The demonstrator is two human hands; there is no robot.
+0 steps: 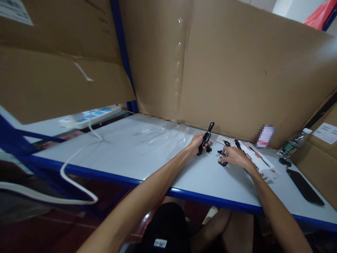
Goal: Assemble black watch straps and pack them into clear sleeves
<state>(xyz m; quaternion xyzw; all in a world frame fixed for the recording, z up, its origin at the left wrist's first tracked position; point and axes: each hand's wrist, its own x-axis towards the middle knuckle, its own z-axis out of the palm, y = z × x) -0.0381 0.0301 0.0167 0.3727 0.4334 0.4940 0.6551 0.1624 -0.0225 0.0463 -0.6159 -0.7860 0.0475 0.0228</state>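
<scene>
Black handle (206, 138) in L hand (197, 143).

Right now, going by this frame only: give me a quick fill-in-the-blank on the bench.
1. The left hand holds a handle coloured ____.
2. The phone lies to the ____ of the right hand.
3. The cable from the power strip is ____.
4. The wall behind the table is made of ____.

Missing words: black; right; white; cardboard.
</scene>
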